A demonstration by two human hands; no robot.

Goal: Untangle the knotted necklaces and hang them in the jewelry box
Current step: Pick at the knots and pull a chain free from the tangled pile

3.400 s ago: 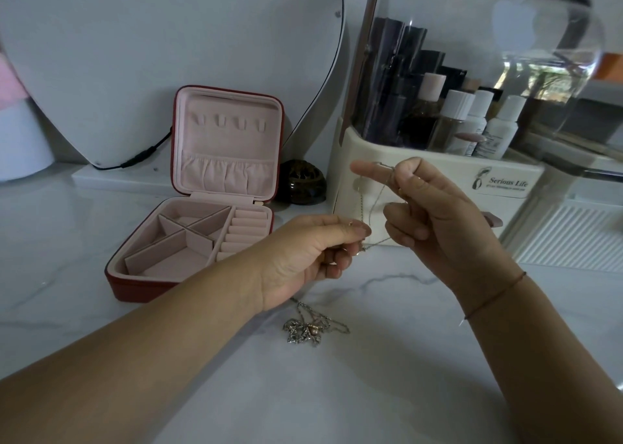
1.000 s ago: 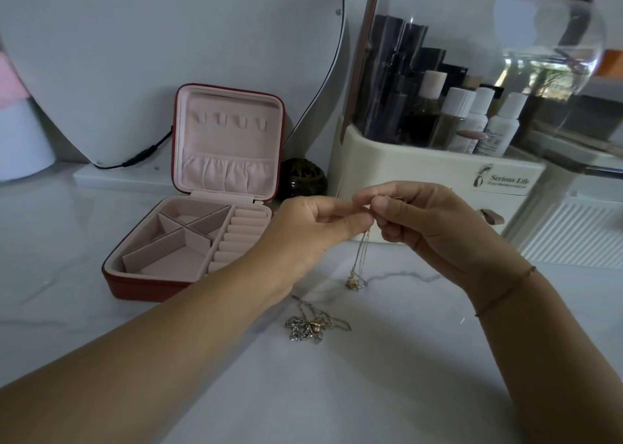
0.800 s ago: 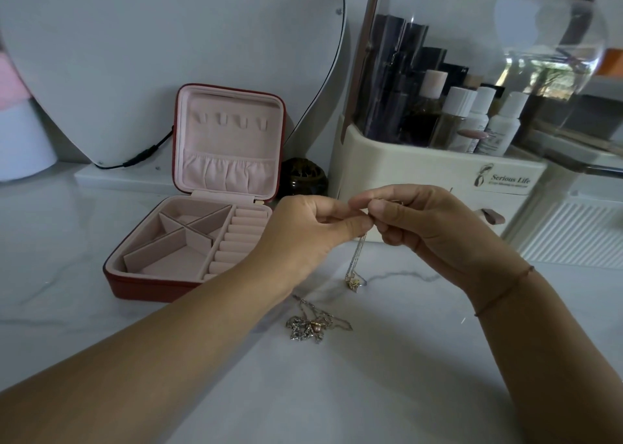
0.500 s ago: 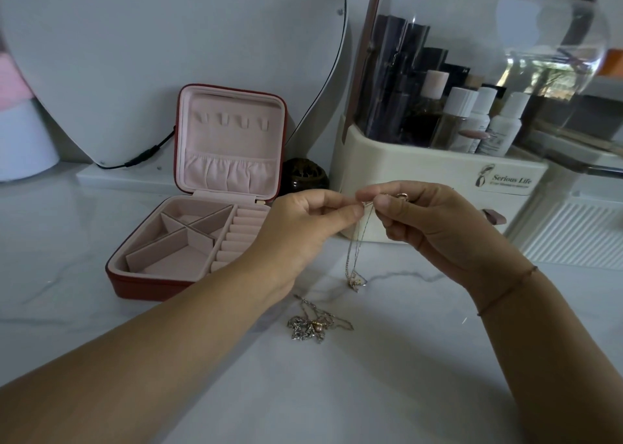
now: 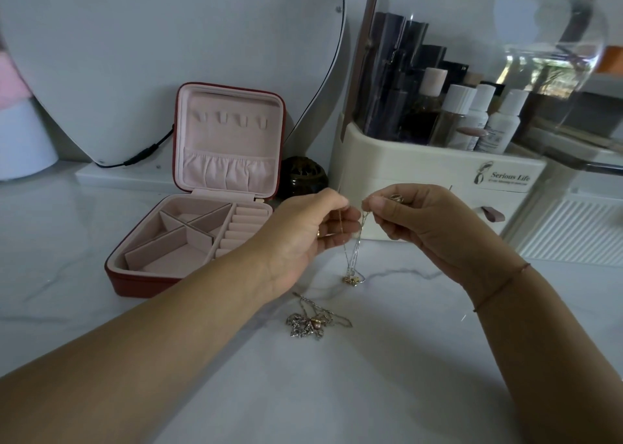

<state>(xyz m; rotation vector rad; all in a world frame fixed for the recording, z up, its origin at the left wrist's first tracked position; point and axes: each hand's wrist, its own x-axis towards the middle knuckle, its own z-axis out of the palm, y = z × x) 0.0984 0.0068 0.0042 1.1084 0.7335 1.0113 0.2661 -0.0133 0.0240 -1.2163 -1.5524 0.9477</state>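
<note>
A thin gold necklace hangs between my hands, its small pendant resting on the marble top. My left hand pinches one strand of the chain and my right hand pinches the other, fingertips a little apart. A second, knotted necklace with a silver pendant lies on the marble below my left wrist. The red jewelry box stands open at the left, pink inside, with small hooks in its upright lid and nothing hanging on them.
A cream cosmetics organiser with a clear dome and several bottles stands behind my hands. A dark round jar sits beside the box. A heart-shaped mirror with a black cable leans at the back.
My hands came together at chest height and have now drawn slightly apart, separating the chain's strands. The pendant dropped from mid-air to touch the marble. The box and knotted necklace stayed put.
</note>
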